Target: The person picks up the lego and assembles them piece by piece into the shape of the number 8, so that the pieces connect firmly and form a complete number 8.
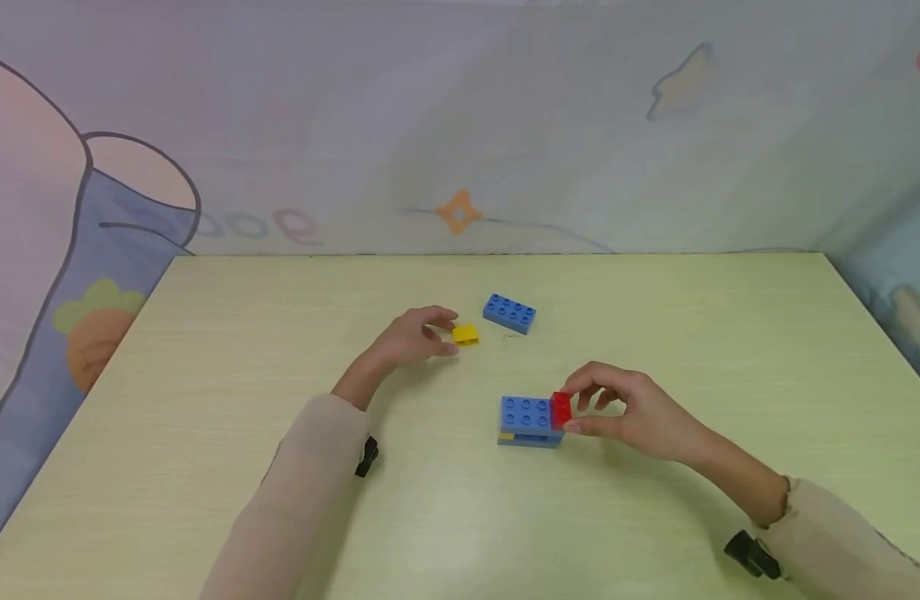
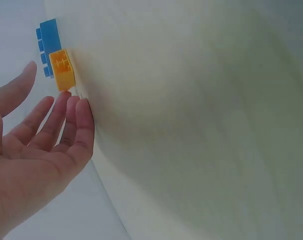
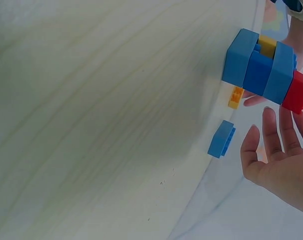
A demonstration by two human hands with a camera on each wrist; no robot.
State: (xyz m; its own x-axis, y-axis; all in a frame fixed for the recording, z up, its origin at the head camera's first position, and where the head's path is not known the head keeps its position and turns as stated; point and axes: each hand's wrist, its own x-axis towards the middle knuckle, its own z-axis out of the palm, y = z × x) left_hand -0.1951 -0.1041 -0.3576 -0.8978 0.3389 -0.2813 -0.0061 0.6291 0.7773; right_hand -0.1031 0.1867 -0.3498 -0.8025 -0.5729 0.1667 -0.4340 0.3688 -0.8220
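My right hand (image 1: 640, 415) pinches a red brick (image 1: 561, 411) between thumb and fingers. That brick sits at the right end of a stack of blue bricks (image 1: 525, 411), on its top layer. In the right wrist view a yellow brick (image 3: 267, 45) and a darker blue brick (image 3: 258, 73) form the stack's middle layer. My left hand (image 1: 411, 337) reaches beside a loose yellow brick (image 1: 466, 335), thumb apart from the loosely bent fingers. In the left wrist view the loose brick's hollow underside shows, with the fingertips close by; whether they touch it I cannot tell.
A loose blue brick (image 1: 509, 313) lies studs up behind the yellow one, towards the back of the pale wooden table (image 1: 205, 350). Behind the table's far edge hangs a printed backdrop (image 1: 317, 108). Black devices show at both sleeves.
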